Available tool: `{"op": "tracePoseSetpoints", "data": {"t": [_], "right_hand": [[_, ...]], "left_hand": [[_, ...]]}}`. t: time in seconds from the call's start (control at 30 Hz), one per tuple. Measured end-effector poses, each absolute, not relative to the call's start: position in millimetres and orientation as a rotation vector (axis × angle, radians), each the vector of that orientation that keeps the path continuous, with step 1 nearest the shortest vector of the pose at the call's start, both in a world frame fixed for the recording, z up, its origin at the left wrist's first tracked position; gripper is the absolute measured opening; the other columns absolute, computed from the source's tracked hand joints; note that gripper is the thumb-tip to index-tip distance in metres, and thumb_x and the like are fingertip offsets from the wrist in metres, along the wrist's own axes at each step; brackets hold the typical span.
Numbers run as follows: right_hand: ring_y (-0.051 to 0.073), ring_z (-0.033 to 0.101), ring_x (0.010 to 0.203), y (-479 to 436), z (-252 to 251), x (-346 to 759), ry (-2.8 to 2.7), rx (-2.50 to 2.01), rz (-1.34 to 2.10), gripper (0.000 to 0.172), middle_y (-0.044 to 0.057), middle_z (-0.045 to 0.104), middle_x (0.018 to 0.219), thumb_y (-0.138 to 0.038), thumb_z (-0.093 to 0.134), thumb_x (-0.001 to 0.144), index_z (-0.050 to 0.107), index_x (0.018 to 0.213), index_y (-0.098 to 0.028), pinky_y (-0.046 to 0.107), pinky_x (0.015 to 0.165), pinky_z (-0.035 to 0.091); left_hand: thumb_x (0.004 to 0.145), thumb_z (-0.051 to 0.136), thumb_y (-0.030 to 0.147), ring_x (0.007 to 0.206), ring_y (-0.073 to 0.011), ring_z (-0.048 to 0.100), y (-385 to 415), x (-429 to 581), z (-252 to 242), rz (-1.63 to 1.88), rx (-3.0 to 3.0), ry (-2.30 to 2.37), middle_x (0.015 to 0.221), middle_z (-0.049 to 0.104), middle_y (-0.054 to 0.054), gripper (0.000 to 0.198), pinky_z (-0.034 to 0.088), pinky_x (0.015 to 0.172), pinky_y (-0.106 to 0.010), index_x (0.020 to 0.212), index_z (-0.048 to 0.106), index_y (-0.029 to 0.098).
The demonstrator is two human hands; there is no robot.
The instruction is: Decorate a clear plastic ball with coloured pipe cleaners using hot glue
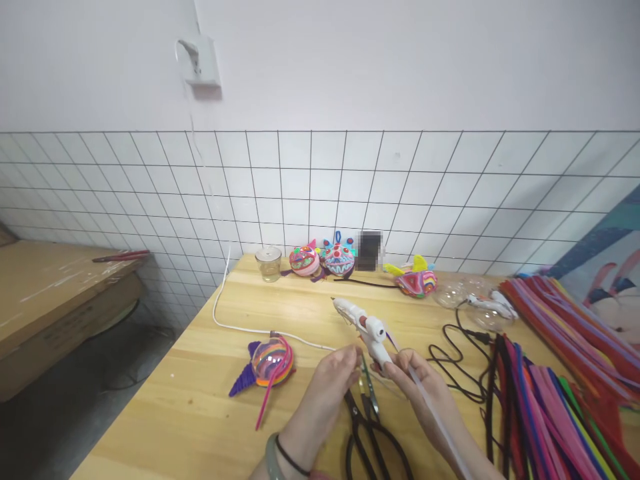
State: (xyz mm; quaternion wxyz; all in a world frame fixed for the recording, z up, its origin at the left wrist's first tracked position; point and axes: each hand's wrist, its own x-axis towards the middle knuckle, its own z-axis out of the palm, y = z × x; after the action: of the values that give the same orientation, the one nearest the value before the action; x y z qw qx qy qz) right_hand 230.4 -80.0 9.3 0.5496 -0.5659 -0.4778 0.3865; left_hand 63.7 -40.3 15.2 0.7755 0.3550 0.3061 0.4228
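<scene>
My right hand (420, 387) grips the handle of a white glue gun (367, 327), whose nozzle points to the far left. A pale lavender strip (435, 407), like a pipe cleaner, runs across that hand and along the forearm. My left hand (333, 373) is just left of the handle, its fingers curled together; whatever they hold, if anything, is hidden. Below the hands lie black-handled scissors (356, 417) and a thin green tool (370, 387). To the left rests a clear ball (271, 361) wrapped in coloured pipe cleaners, with purple fins and a loose pink end.
Along the wall stand a glass (270, 265), decorated fish-like balls (337, 259) and another with yellow fins (417, 283). At right are clear plastic shells (453, 294), a second glue gun (493, 305), a black cable (450, 363) and pipe cleaner bundles (555, 400). A white cord (240, 328) crosses the table.
</scene>
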Motion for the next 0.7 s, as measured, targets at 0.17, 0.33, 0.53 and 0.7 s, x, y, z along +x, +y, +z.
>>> {"op": "tracePoseSetpoints", "data": {"t": [0.17,0.33,0.53,0.7], "right_hand": [[0.016,0.055,0.059,-89,22,207,-0.899,-1.209,0.977,0.045,-0.004,0.055,0.057,-0.051,0.079,0.068,0.044,0.062,-0.024,0.026,0.059,0.047],[0.013,0.046,0.057,-94,26,189,-0.867,-1.227,0.966,0.048,-0.004,0.052,0.059,-0.056,0.079,0.066,0.046,0.06,-0.022,0.024,0.055,0.043],[0.02,0.062,0.066,-93,11,205,-0.984,-1.223,0.964,0.041,0.002,0.066,0.07,-0.064,0.062,0.08,0.059,0.076,-0.023,0.033,0.072,0.052],[0.025,0.068,0.068,-98,17,243,-1.063,-1.281,0.751,0.066,0.005,0.071,0.074,-0.073,0.041,0.085,0.062,0.123,-0.024,0.043,0.079,0.053]], "left_hand": [[0.066,0.08,0.05,0.067,-0.0154,0.057,-37,82,24,0.952,0.83,0.501,0.071,0.068,-0.005,0.044,0.044,0.07,-0.028,0.087,0.075,0.011],[0.059,0.087,0.041,0.067,-0.0127,0.057,-37,86,27,0.903,0.655,0.363,0.08,0.071,-0.007,0.043,0.042,0.064,-0.024,0.088,0.075,0.013],[0.059,0.087,0.041,0.059,-0.0109,0.057,-35,79,22,0.9,0.581,0.381,0.067,0.071,-0.006,0.039,0.042,0.062,-0.022,0.078,0.076,0.009],[0.058,0.088,0.04,0.061,-0.0121,0.062,-33,73,16,0.876,0.486,0.456,0.068,0.071,-0.005,0.036,0.044,0.06,-0.022,0.075,0.074,0.012]]}}
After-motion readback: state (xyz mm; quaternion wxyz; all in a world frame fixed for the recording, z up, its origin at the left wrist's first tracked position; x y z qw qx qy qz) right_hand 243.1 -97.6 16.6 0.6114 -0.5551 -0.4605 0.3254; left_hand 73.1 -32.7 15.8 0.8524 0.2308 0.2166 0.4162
